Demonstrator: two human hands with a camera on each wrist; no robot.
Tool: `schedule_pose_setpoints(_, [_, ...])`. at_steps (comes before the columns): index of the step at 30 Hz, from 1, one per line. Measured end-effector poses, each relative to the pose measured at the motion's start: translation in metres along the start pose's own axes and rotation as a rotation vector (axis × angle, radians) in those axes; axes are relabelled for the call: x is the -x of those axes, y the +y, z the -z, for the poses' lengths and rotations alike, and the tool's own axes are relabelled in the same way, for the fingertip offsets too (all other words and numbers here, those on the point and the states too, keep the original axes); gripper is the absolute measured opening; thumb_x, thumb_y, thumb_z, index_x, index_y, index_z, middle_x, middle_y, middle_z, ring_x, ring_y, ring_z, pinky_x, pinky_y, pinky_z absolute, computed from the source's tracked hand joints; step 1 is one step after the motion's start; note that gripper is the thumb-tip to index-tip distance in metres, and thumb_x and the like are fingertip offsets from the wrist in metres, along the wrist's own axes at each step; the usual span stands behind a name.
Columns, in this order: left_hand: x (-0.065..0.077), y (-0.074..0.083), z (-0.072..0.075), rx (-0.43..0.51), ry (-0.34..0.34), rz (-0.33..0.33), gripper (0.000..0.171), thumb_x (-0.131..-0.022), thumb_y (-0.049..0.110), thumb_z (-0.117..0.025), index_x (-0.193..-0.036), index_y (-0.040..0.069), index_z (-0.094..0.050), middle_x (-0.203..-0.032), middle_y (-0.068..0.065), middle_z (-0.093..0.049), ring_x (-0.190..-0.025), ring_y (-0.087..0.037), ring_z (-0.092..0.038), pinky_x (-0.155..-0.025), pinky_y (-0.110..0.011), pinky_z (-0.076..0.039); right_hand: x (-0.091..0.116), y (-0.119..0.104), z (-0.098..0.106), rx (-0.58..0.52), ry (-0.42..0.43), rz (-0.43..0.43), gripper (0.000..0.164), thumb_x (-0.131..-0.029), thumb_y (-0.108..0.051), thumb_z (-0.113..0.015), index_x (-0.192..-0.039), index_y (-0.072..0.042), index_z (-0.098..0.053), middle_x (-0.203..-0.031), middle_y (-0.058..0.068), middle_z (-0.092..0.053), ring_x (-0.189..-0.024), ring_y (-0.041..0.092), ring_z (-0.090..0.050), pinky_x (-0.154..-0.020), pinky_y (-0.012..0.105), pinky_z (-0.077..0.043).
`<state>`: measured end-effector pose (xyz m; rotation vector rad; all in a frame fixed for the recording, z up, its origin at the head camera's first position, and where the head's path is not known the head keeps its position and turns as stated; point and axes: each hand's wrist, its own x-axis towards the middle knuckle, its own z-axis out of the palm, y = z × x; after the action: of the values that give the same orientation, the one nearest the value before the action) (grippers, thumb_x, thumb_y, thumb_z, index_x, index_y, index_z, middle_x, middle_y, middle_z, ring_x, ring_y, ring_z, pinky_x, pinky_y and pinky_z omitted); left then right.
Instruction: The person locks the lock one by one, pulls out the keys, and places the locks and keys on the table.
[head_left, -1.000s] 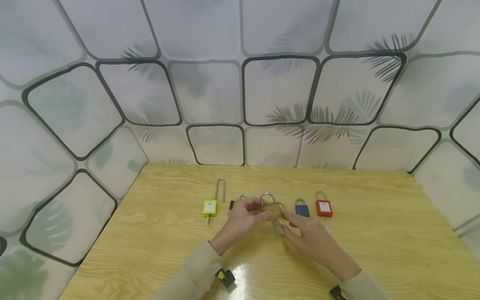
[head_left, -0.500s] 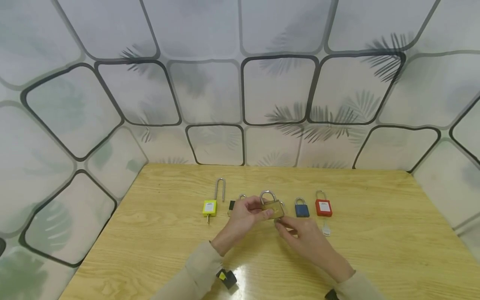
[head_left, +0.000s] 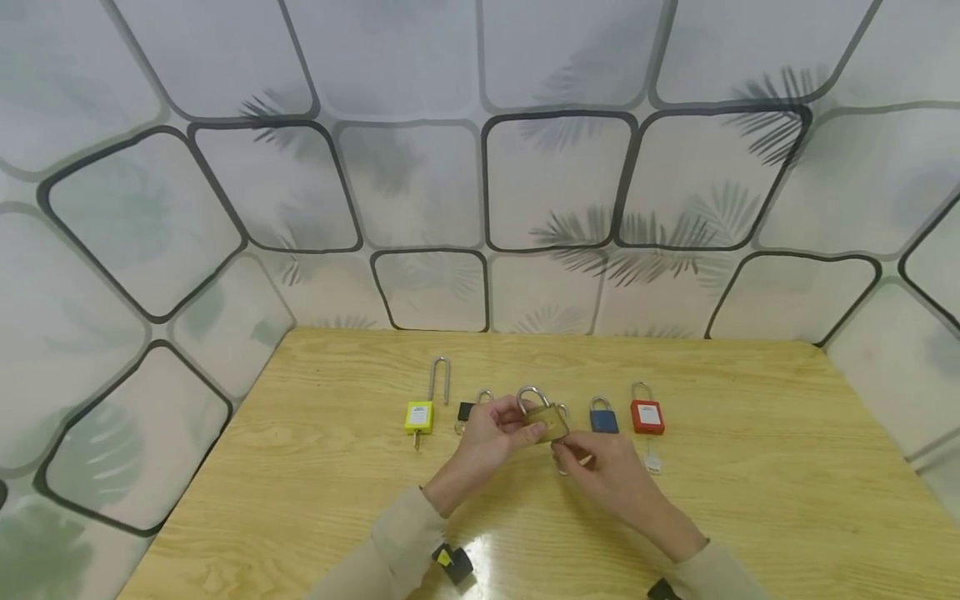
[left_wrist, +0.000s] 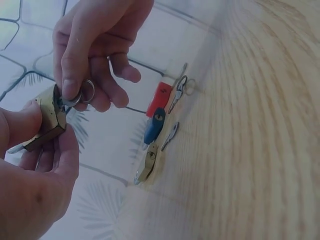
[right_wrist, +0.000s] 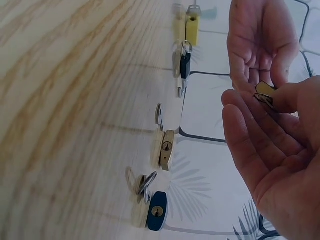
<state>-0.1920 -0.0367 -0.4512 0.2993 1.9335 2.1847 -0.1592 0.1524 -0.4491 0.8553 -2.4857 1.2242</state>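
Observation:
My left hand (head_left: 483, 446) grips a brass padlock (head_left: 549, 423), raised above the table and tilted, its silver shackle (head_left: 531, 393) pointing up and away. The left thumb lies across the padlock's face in the head view. My right hand (head_left: 615, 475) pinches a key (left_wrist: 71, 101) between thumb and index finger, right at the padlock's bottom face. A key ring (left_wrist: 88, 91) hangs from that key. The key's blade is hidden by fingers and lock. Behind the hands, a second brass padlock (right_wrist: 167, 150) stands on the table, partly covered in the head view.
On the wooden table (head_left: 300, 500), a yellow padlock (head_left: 419, 416) with a long shackle and a black padlock (head_left: 466, 412) stand left. A blue padlock (head_left: 603, 421) and a red padlock (head_left: 647, 416) stand right. A key (head_left: 652, 461) lies before the red one.
My right hand has shifted left, bringing its fingers together on the key at the padlock's bottom. The held padlock has tilted slightly. The key before the red padlock has come into view.

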Motion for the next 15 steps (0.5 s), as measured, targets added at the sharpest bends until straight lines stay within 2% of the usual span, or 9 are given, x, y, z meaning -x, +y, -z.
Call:
schedule_pose_setpoints(3, [0.001, 0.001, -0.001, -0.006, 0.002, -0.009, 0.024, -0.084, -0.006, -0.070, -0.106, -0.012, -0.061, -0.103, -0.024, -0.069, -0.087, -0.019, -0.069, -0.074, -0.019, -0.058, 0.001, 0.001, 0.001, -0.012, -0.004, 0.004, 0.012, -0.087, 0.005, -0.066, -0.086, -0.003, -0.074, -0.072, 0.006, -0.074, -0.063, 0.006, -0.066, -0.048, 0.025, -0.059])
schedule_pose_setpoints(6, [0.000, 0.006, 0.002, 0.016, 0.019, -0.003, 0.025, -0.086, -0.003, -0.070, -0.109, -0.010, -0.061, -0.102, -0.017, -0.070, -0.088, -0.018, -0.068, -0.076, -0.019, -0.058, 0.003, 0.003, 0.002, -0.007, 0.001, 0.010, 0.012, -0.086, 0.006, -0.066, -0.087, -0.003, -0.074, -0.072, 0.006, -0.075, -0.063, 0.006, -0.066, -0.047, 0.024, -0.058])
schedule_pose_setpoints(10, [-0.004, 0.014, 0.016, 0.073, 0.095, -0.012, 0.025, -0.088, 0.001, -0.069, -0.110, -0.009, -0.060, -0.097, -0.006, -0.069, -0.088, -0.016, -0.066, -0.076, -0.018, -0.057, 0.008, 0.005, 0.004, 0.022, 0.002, 0.003, 0.012, -0.082, 0.006, -0.069, -0.086, -0.003, -0.075, -0.072, 0.005, -0.075, -0.062, 0.004, -0.064, -0.047, 0.023, -0.058])
schedule_pose_setpoints(12, [-0.006, 0.019, 0.024, 0.087, 0.135, -0.020, 0.026, -0.089, 0.001, -0.069, -0.110, -0.010, -0.060, -0.097, -0.006, -0.069, -0.089, -0.017, -0.066, -0.076, -0.018, -0.057, 0.010, 0.006, 0.005, 0.037, -0.004, -0.023, 0.010, -0.083, 0.004, -0.070, -0.085, -0.004, -0.076, -0.072, 0.004, -0.075, -0.062, 0.003, -0.062, -0.047, 0.023, -0.057])
schedule_pose_setpoints(15, [-0.006, 0.024, 0.033, 0.070, 0.153, -0.007, 0.027, -0.090, 0.002, -0.068, -0.112, -0.010, -0.059, -0.100, -0.009, -0.068, -0.093, -0.018, -0.066, -0.077, -0.017, -0.057, 0.010, 0.007, 0.007, 0.063, -0.018, -0.080, 0.008, -0.084, -0.001, -0.071, -0.086, -0.006, -0.077, -0.075, 0.003, -0.076, -0.064, 0.003, -0.063, -0.049, 0.023, -0.057])
